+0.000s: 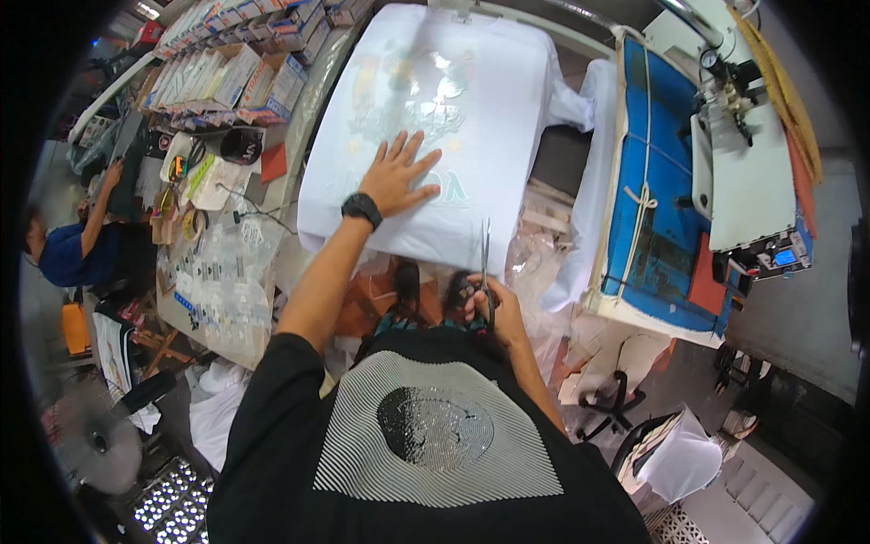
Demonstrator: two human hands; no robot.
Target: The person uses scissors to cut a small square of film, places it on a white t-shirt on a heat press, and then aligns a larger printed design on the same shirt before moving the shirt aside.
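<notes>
A white T-shirt (507, 109) is spread over a board in front of me, with a clear film over a faint printed design (417, 91). My left hand (397, 177) lies flat on it with fingers spread, touching the design area. My right hand (480, 304) grips metal scissors (486, 254) by the handles, blades pointing up beside the shirt's lower right, near its edge.
At left, a table (254, 331) holds boxes (267, 86), plastic bags and tools; a person in blue (77, 245) works beyond it. At right are a blue padded board (657, 136) and a machine (752, 181). A fan (100, 440) and chair (671, 458) stand low behind.
</notes>
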